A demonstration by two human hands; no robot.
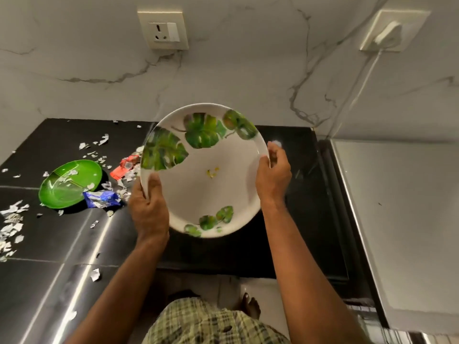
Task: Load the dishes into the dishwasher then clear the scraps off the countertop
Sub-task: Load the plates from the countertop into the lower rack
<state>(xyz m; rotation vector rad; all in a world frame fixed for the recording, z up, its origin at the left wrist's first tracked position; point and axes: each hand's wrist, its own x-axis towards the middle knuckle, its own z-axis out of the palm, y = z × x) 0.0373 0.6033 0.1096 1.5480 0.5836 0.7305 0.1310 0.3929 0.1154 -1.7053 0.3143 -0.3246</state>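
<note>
A large white plate (211, 184) printed with green leaves is held up above the black countertop (62, 234), tilted toward me, with small yellow crumbs near its middle. My left hand (149, 207) grips its left rim, thumb on the face. My right hand (273, 177) holds the right rim with curled fingers. A green plate (64, 187) lies on the counter at the left with paper bits in it. Torn white paper scraps (12, 222) litter the counter, along with a blue wrapper (101, 198) and a red wrapper (124, 167).
A marble backsplash carries a socket (162, 29) and a plugged-in adapter (387, 33) with a cord. A grey appliance top (402, 219) sits at the right beside the counter. The floor and my bare foot (250, 306) show below the counter edge.
</note>
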